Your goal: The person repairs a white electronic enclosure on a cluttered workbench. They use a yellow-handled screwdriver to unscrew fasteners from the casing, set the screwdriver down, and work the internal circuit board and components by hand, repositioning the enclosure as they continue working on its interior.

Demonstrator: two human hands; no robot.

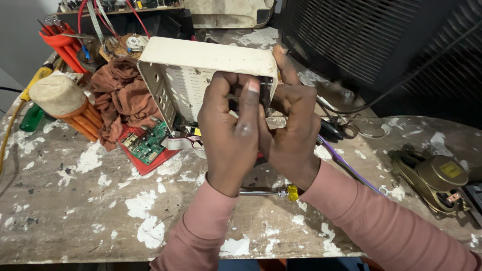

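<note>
Tilted up off the surface [75, 200], the casing [201, 65] is gripped by both hands, fingers [246, 100] pinching a small part at its open end, while a circuit board [148, 143] already lies outside.

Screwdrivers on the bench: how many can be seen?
2: a yellow-handled screwdriver lies below the wrists; a green-handled one sits at the left edge. The hands or rag may hide others.
</note>
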